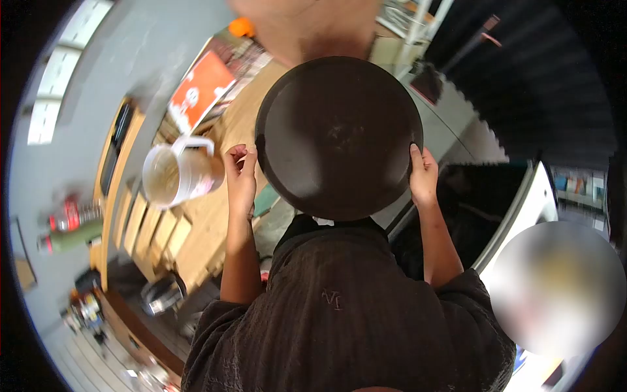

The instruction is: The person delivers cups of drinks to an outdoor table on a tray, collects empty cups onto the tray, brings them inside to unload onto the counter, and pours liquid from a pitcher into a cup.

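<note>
A large dark brown round tray [339, 130] with a raised rim is held up in front of my body, its broad face toward me. My right hand [424, 176] grips the right edge, thumb lying over the rim and fingers behind. At the opposite edge is my left hand [241, 166], its thumb and fingers bent together against the rim. The tray hides part of the left fingertips' contact and whatever lies behind it.
Left of my left hand, a translucent plastic pitcher [163, 176] stands on the wooden table [215, 222]. Beyond it lies an orange and white packet [201, 91]. Red [68, 215] and green [72, 236] bottles are farther left. Black pleated material [542, 78] hangs at upper right.
</note>
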`<move>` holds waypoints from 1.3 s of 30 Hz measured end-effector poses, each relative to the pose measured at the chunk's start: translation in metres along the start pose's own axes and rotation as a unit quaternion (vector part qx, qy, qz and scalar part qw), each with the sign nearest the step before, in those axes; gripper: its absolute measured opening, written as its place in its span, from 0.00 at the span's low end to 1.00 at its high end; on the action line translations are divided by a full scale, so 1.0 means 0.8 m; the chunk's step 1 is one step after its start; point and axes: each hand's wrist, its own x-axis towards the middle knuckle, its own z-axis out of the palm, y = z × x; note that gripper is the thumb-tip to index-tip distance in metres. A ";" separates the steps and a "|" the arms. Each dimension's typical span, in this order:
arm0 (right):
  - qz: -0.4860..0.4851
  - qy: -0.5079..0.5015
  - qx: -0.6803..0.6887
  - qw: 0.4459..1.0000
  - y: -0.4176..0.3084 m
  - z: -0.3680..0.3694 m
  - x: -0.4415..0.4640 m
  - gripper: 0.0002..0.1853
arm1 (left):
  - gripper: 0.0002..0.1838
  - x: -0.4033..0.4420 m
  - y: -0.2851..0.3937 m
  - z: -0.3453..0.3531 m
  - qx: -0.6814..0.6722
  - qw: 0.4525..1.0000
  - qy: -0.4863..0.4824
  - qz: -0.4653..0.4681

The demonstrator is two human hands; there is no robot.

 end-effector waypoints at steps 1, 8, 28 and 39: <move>-0.008 0.034 0.007 0.999 -0.006 -0.013 -0.018 0.14 | 0.15 0.006 0.004 0.012 0.007 1.000 0.000 0.007; -0.061 0.248 -0.018 0.967 0.015 -0.056 -0.194 0.12 | 0.23 0.000 0.019 0.070 -0.035 0.930 -0.365 -0.003; 0.097 0.742 -0.273 0.605 0.110 -0.156 -0.594 0.17 | 0.26 -0.348 -0.017 0.315 0.120 0.611 -0.778 0.088; 0.179 0.740 -0.229 0.606 0.124 -0.225 -0.604 0.16 | 0.27 -0.436 -0.022 0.408 0.171 0.570 -0.790 -0.148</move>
